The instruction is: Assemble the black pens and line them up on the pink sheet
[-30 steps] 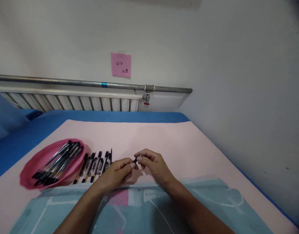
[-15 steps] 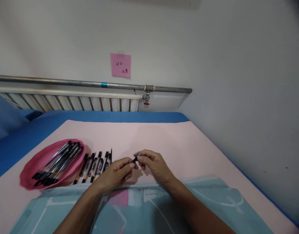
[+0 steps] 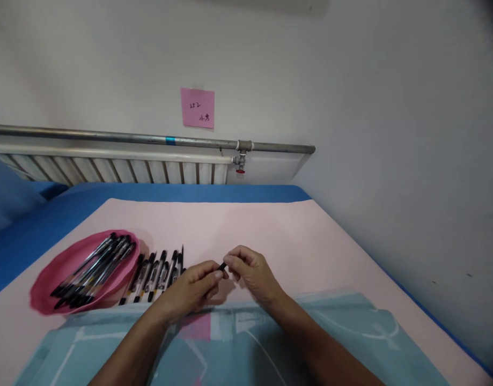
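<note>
My left hand is closed in a pinch on a short black pen part, whose lower end is hidden by the fingers. Thumb and forefinger of my right hand close over the other end of the same part. Both hands are held together just above the pink surface. Left of them, several clear-barrelled pens with black ends and loose pen parts lie side by side. Beyond these is a pink oval basin with a bundle of black-capped pens in it.
A pink sheet covers the work surface over a blue cover. Light blue patterned cloth lies along the near edge. Behind are a radiator, a metal pipe and a pink note on the wall.
The right fingertips have shifted slightly over the pen part, and the small shiny bit that showed there is now covered. The left hand keeps its hold.
</note>
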The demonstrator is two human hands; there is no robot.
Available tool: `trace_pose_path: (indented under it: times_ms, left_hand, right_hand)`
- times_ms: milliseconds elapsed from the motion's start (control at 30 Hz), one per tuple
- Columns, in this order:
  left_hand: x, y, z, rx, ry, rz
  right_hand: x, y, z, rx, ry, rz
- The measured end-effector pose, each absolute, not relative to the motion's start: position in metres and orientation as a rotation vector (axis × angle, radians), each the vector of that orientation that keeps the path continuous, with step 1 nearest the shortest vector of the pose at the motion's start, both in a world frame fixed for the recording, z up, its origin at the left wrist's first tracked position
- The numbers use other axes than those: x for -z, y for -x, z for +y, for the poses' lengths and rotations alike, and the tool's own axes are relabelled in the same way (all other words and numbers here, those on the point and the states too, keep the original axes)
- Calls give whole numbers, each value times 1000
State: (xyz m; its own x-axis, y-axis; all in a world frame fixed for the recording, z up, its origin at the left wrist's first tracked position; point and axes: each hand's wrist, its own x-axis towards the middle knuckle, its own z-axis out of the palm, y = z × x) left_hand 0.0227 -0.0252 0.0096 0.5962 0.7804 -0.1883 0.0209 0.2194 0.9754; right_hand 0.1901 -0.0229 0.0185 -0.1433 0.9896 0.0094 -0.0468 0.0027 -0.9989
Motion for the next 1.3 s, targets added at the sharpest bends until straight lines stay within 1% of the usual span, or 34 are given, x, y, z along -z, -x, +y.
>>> trace_pose_path:
  times_ms: [100, 267, 400, 567, 733, 800, 967, 1167, 1300]
  left_hand:
    - [-8, -23, -25, -626, -1204, 796]
    - [-9, -24, -25, -626, -1237, 786]
    - [-10, -24, -25, -619, -1243, 797]
    - [-10, -24, -25, -611, -1273, 804]
    - [-11, -23, -26, -609, -1178, 804]
    - [-10, -22, -26, -611, -1181, 816]
    - [-8, -24, -23, -686, -1466, 903]
    - [-8, -27, -22, -695, -1919, 1140]
    - [-4, -29, -21, -703, -1956, 1222]
  right_hand:
    - [-19, -190, -24, -1429, 990, -1296]
    - [-18, -190, -23, -1364, 1083, -1283]
    - [-18, -192, -22, -1498, 992, -1280]
    - [-16, -192, -21, -1388, 1069, -1285]
    - [-17, -192, -21, -1512, 984, -1296]
    - [-18, -192, -21, -1486, 986, -1290]
    - [-16, -190, -21, -1408, 998, -1266]
    - [-9, -187, -18, -1337, 1070, -1250]
    - [-5, -185, -15, -1337, 1113, -1218]
